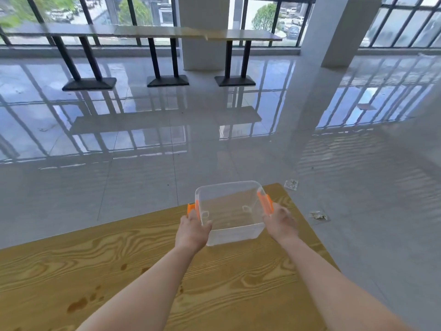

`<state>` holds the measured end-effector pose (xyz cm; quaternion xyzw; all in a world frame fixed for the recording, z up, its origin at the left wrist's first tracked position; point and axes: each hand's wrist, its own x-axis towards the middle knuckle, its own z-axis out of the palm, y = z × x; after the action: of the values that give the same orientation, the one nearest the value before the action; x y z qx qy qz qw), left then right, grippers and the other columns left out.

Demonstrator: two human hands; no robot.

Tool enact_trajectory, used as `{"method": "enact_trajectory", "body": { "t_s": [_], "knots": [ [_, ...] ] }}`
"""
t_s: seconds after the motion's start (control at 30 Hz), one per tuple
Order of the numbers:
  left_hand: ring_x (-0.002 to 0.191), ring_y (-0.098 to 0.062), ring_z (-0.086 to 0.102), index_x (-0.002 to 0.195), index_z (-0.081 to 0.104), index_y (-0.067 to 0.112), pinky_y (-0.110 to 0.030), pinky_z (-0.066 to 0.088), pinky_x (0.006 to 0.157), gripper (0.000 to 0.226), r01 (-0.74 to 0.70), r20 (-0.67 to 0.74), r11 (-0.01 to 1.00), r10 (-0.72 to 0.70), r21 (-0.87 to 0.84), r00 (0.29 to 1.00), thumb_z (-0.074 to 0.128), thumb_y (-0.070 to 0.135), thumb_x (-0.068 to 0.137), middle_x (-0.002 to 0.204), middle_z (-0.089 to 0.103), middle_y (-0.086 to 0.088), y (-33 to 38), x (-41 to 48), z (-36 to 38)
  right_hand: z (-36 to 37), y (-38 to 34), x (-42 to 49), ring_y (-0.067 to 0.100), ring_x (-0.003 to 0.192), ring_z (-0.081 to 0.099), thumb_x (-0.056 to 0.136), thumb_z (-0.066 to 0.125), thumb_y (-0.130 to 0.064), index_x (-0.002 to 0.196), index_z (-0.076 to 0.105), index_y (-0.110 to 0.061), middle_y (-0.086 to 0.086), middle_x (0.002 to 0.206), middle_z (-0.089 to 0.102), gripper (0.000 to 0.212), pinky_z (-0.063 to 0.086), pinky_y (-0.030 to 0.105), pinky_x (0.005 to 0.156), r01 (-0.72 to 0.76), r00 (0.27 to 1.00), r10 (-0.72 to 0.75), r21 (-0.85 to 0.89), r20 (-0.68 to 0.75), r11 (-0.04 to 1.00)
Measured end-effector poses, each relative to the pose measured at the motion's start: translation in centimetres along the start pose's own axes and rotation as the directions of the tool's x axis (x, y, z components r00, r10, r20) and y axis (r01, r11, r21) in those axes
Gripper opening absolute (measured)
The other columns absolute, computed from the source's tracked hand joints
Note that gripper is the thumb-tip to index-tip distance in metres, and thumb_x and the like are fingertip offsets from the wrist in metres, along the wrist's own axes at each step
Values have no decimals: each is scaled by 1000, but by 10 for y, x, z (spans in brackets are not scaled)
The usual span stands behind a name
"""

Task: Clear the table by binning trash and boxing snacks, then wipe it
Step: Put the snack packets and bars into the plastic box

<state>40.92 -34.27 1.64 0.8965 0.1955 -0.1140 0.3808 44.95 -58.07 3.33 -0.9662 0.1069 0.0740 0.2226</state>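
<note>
Two bare forearms are reaching out over the wood-grain table (71, 271), its glossy top carrying brown stains. The left hand (192, 231) and right hand (281, 223) are each closing on a side of a clear, round-cornered plastic box (230, 211) with orange latches, near the table's far corner. Two crumpled wrappers (291, 184) are lying on the shiny tiled floor (143, 163) beyond.
</note>
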Motion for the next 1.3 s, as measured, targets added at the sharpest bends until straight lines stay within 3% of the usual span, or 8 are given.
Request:
{"method": "enact_trajectory", "body": {
  "t_s": [0.13, 0.37, 0.5, 0.67, 0.77, 0.9, 1.07, 1.3],
  "knots": [
    [96, -26, 53, 136, 42, 26, -42, 47, 84, 43, -12, -60, 994, 5, -111, 998, 48, 33, 94, 116, 53, -10, -1, 1, 5, 3, 4, 7, 30, 87, 60, 92, 60, -25, 101, 64, -9, 10, 96, 64, 19, 47, 36, 71, 20, 999, -19, 29, -32, 999],
    [71, -6, 54, 138, 40, 33, -31, 48, 54, 59, -125, -178, 964, 84, -236, 980, 55, 10, 85, 91, 55, 13, -15, -14, -18, 5, -9, -10, 20, 65, 57, 96, 53, -38, 68, 53, -17, 0, 76, 59, 35, 40, 30, 53, 113, 986, -102, 73, -134, 991],
    [89, -16, 54, 147, 32, 35, -20, 41, 59, 69, -153, -224, 956, 96, -252, 970, 57, 13, 87, 118, 52, 4, -34, -32, -46, 4, -32, -32, 19, 70, 58, 90, 61, -29, 79, 60, -16, 0, 84, 62, 17, 38, 28, 54, 172, 978, -166, 41, -122, 984],
    [88, -14, 59, 146, 36, 36, -15, 47, 47, 67, -202, -336, 935, 98, -290, 937, 59, 13, 87, 114, 56, 7, -78, -79, -95, 8, -77, -79, 20, 72, 59, 85, 67, -33, 91, 64, -15, -1, 87, 60, 19, 40, 28, 52, 310, 947, -304, 47, -104, 949],
    [93, -13, 60, 147, 37, 35, -22, 51, 63, 68, -217, -402, 927, 80, -307, 912, 58, 11, 86, 117, 60, 6, -115, -119, -128, 19, -111, -118, 20, 70, 59, 84, 67, -34, 88, 65, -14, -2, 84, 61, 20, 43, 30, 53, 399, 914, -390, 76, -110, 914],
    [100, -20, 62, 147, 38, 33, -42, 57, 79, 68, -181, -468, 924, 2, -338, 884, 60, 9, 87, 121, 61, 1, -172, -182, -172, 41, -158, -176, 19, 71, 59, 82, 70, -28, 94, 67, -16, -4, 88, 63, 17, 40, 27, 52, 518, 855, -512, 86, -83, 851],
    [102, -14, 61, 148, 37, 35, -18, 49, 68, 68, -135, -576, 921, -110, -365, 810, 64, 13, 89, 123, 58, 9, -248, -263, -215, 71, -217, -257, 22, 76, 62, 80, 69, -27, 96, 68, -14, 0, 93, 67, 20, 53, 38, 64, 627, 775, -632, 136, -15, 767],
    [102, -19, 63, 145, 41, 36, -34, 53, 74, 67, 46, -636, 902, -338, -429, 693, 65, 16, 86, 125, 61, 3, -349, -361, -217, 134, -256, -353, 21, 75, 60, 89, 60, -35, 90, 70, -12, 0, 93, 67, 25, 45, 33, 61, 738, 637, -765, 215, 94, 640]
  ]
}}
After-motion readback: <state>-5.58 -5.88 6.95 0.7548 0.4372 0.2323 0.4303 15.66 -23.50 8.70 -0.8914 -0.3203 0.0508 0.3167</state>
